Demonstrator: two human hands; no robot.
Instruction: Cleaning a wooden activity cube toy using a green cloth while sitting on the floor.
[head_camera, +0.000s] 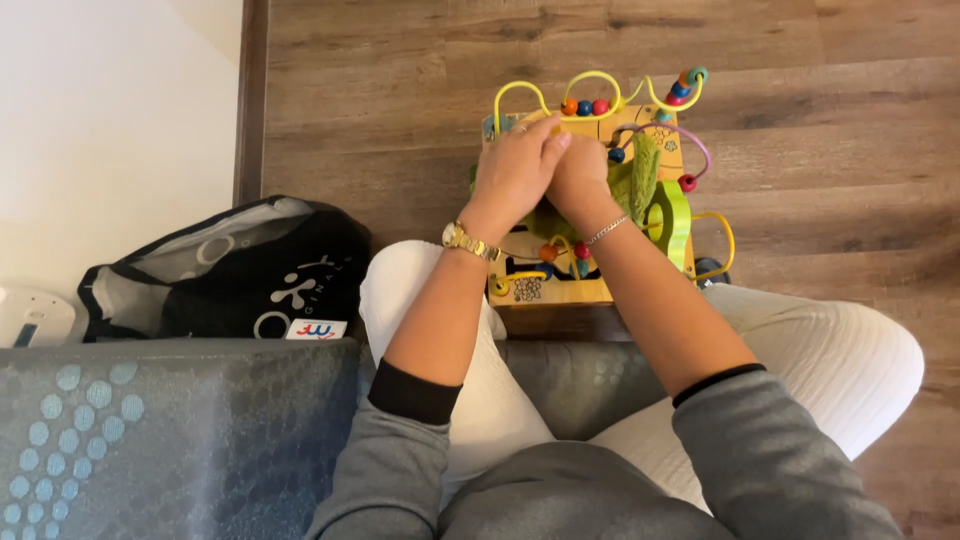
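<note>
- The wooden floor carries the wooden bead-maze cube just past your knees, well right of the black bag.
- The cube looks stiff and fairly heavy; grip its flat sides, since the thin wire loops might bend.
- Your left hand and right hand press together directly on the cube's top; what they pinch I cannot tell.

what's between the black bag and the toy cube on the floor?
Head view: the person's left knee in white trousers, plus bare wood floor, separates the black bag from the toy cube.
</note>
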